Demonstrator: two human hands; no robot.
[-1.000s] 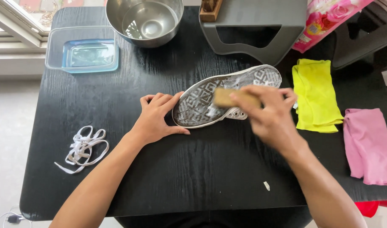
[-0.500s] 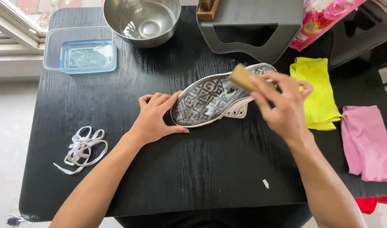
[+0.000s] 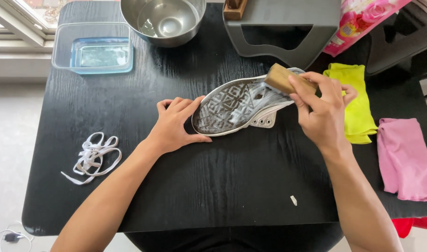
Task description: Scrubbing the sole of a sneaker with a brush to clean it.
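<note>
Left hand [image 3: 174, 125] flat, right hand [image 3: 321, 108] clenched

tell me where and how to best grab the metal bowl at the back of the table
Probably the near rim of the metal bowl, coming from above: fingers inside, thumb outside. It stands upright and open, its round, smooth wall gives little grip, and the near side faces bare table. Water sits inside, so keep it level.

Black wood-grain table [image 3: 129, 116], pale floor [image 3: 8, 154], daylit window frame [image 3: 17, 18] top left
</note>
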